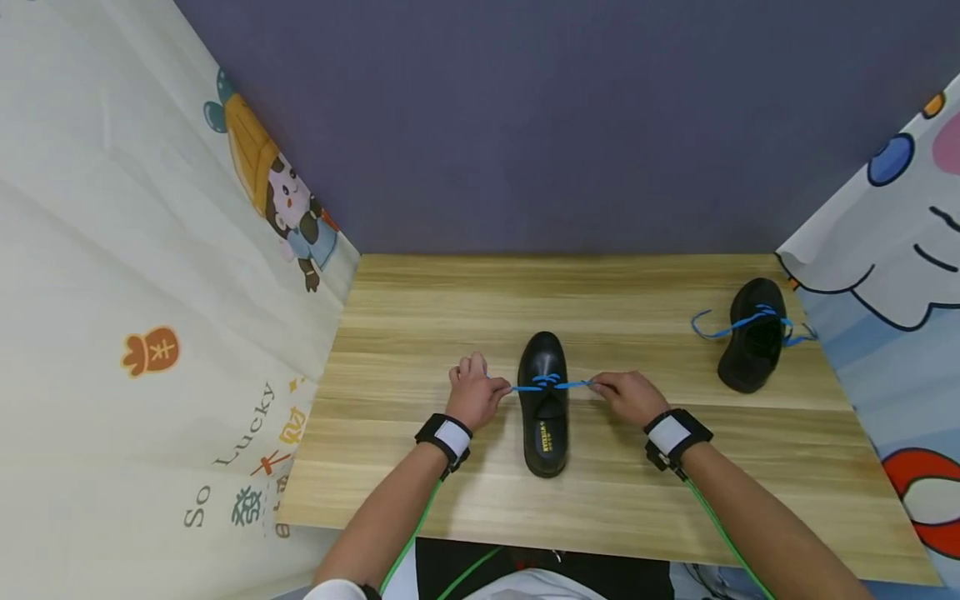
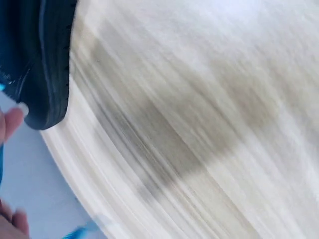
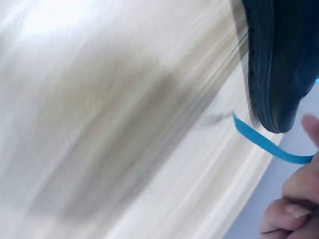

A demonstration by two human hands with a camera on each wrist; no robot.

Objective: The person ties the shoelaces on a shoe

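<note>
A black shoe point(image 1: 544, 400) stands on the wooden table point(image 1: 420, 333), toe pointing away, with a blue lace point(image 1: 547, 384) threaded across its eyelets. My left hand point(image 1: 474, 393) pinches the lace end on the shoe's left. My right hand point(image 1: 628, 394) pinches the other end on its right. The lace runs taut between both hands. In the left wrist view the shoe's sole point(image 2: 45, 59) fills the top left, with fingertips point(image 2: 11, 124) at the edge. The right wrist view shows the shoe point(image 3: 279, 59), a strip of blue lace point(image 3: 266, 144) and curled fingers point(image 3: 294, 209).
A second black shoe point(image 1: 750, 337) with loose blue laces point(image 1: 712, 327) lies at the table's far right. Printed cartoon cloths point(image 1: 135, 292) hang at both sides, and a purple wall point(image 1: 555, 125) closes the back. Both wrists carry black-and-white bands with green cables.
</note>
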